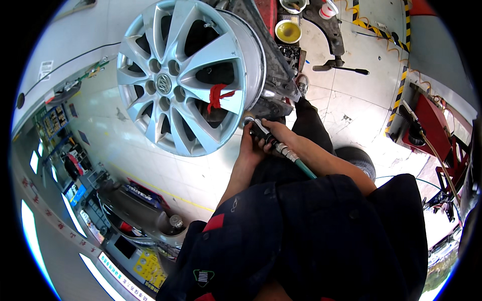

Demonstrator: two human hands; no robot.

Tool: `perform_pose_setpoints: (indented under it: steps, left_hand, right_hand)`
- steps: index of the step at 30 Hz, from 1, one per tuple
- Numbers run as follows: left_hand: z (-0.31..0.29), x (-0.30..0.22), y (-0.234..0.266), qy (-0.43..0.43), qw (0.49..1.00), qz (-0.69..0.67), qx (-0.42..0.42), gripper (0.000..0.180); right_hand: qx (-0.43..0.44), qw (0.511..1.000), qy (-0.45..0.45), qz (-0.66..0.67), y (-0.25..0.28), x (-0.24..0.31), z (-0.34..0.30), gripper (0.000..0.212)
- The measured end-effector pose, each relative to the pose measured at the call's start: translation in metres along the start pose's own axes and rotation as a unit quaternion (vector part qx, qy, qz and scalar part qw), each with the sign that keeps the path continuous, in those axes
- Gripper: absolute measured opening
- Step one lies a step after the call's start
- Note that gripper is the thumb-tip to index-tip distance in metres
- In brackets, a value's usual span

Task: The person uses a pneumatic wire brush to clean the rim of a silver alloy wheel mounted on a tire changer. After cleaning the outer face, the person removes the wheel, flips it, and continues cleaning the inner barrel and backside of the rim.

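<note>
The left hand [250, 146] and the right hand [279, 133] are both grasping a black-and-silver handheld air tool [260, 131], their fingers curling around its body. The tool is pointing away from the wearer, just beside the near right edge of a large silver alloy wheel rim [191, 83] with wide spokes. A bright red cloth strip [216, 97] is hanging on one spoke. Dark metal machine parts [276, 78] are crowding the rim's right side. Farther off, a round pale bowl [288, 42] is holding yellow liquid, and a black-handled metal lever [351, 69] is lying to the right. The right forearm is partly covering a black rubber tyre [362, 159]. The teal hose [304, 169] is disappearing behind dark clothing; whether the tool's tip is touching the rim cannot be told.
</note>
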State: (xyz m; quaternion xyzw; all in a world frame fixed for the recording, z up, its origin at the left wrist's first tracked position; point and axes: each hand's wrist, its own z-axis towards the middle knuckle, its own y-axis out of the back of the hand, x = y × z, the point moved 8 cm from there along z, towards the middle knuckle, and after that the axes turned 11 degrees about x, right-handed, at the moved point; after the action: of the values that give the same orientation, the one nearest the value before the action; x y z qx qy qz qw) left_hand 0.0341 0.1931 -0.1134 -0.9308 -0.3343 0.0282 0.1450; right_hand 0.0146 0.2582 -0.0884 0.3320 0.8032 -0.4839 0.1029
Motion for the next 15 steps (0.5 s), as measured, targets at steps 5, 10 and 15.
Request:
perform_pose_setpoints:
  steps: [5, 10, 15]
  left_hand:
    - [-0.001, 0.002, -0.02, 0.011, 0.999, 0.032, 0.022, 0.039]
    - [-0.006, -0.001, -0.023, -0.006, 1.0, 0.023, -0.015, 0.037]
    - [-0.009, -0.012, 0.025, -0.011, 1.0, -0.006, -0.024, 0.036]
  right_hand:
    - [-0.016, 0.999, 0.039, -0.006, 0.001, 0.009, -0.013, 0.033]
    - [-0.026, 0.999, 0.03, -0.017, -0.002, 0.009, -0.011, 0.033]
    - [-0.02, 0.999, 0.003, -0.033, -0.007, -0.015, 0.019, 0.031]
